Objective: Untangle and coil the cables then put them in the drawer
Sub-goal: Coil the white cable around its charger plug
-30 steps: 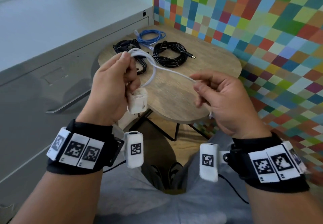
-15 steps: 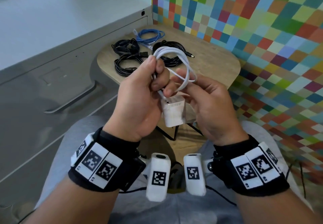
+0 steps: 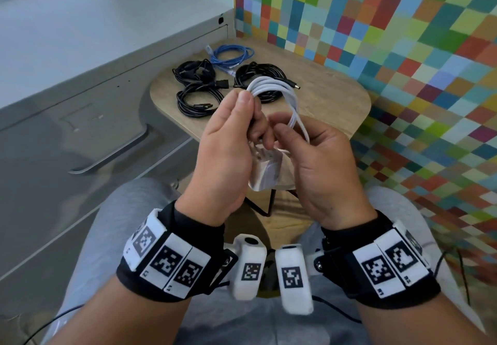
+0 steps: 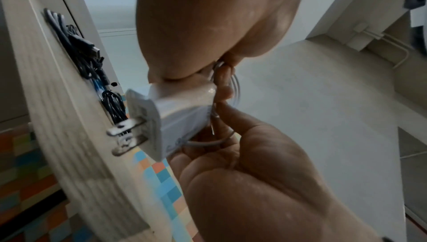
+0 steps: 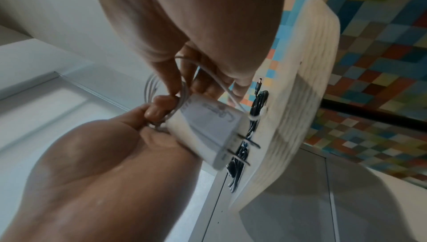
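hands closer together | both grip coiled white cable (image 3: 279, 94)

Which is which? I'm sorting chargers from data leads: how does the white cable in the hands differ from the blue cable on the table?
The white cable is held in the air by the left hand and right hand; the blue cable lies on the wooden table. The white one ends in a two-prong wall plug; the blue one shows a small clear connector. Both are looped into coils.

My two hands (image 4: 242, 182) gripped a white charger plug (image 4: 171, 118) and its cable (image 4: 235, 87), black cables (image 4: 87, 52) lay on the counter (image 4: 57, 118) behind.
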Motion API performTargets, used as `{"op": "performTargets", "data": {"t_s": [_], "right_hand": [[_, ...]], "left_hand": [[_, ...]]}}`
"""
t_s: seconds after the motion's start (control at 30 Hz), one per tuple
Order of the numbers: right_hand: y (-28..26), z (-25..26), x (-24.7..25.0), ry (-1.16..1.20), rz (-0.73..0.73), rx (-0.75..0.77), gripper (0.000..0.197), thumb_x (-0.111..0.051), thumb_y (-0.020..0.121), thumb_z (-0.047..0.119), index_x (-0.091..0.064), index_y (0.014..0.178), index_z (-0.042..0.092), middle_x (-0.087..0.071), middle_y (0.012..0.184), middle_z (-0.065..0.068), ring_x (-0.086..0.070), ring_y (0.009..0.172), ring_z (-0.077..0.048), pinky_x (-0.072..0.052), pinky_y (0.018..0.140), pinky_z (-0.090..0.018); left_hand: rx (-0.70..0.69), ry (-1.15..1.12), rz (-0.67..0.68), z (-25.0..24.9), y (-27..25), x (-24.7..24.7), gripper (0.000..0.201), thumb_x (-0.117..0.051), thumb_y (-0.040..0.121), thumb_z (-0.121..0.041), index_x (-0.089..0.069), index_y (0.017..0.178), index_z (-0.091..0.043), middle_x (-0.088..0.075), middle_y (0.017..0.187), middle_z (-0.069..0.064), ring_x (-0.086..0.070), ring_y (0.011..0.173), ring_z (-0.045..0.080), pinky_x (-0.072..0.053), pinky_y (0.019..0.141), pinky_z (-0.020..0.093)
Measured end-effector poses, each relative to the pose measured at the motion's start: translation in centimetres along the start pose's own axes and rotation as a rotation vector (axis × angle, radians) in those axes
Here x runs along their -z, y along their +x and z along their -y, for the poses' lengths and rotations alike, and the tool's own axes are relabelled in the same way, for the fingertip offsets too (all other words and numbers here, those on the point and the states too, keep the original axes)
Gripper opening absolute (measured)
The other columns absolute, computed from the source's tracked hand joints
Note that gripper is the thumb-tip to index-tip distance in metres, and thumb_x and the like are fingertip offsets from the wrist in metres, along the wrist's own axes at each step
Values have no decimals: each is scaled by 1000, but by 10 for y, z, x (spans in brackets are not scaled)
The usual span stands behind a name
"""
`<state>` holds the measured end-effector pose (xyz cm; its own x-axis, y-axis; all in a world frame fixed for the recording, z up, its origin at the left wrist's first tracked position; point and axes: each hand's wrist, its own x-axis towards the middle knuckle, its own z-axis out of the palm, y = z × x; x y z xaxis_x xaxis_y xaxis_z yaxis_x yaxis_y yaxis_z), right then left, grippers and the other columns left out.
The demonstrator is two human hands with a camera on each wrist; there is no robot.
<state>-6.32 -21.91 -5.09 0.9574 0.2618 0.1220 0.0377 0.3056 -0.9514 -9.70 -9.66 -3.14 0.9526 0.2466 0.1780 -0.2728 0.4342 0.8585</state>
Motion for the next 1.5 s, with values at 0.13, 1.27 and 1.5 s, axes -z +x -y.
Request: {"op": "performTargets", "data": {"t_s": [0.13,1.27,1.5], "right_hand": [[3,0,1,11,-104,-27,13,-73,93,4,-78,102,11,-77,94,-10,-72,91,-22,-57,88,-38],[2,3,1,231,-125,-165,21,-59,101,3,-70,114,14,-77,94,-10,-74,93,-26,-58,88,-38],[4,12,4,444,-16,-289,20,-45,107,17,-65,109,17,-53,68,3,-62,85,-19,-43,98,-43]], "left_hand": [[-52,105,-8,5,0,-2,29,-38,105,-25,-44,81,-10,-43,68,3,-49,66,19,-46,70,33],[6,391,-69,5,8,14,35,-48,104,-38,-62,82,-15,-56,84,25,-51,79,39,-45,78,52],[-34,507,-31,13,9,17,33,-50,105,-31,-69,92,-7,-69,88,21,-64,86,45,-55,81,61]]}}
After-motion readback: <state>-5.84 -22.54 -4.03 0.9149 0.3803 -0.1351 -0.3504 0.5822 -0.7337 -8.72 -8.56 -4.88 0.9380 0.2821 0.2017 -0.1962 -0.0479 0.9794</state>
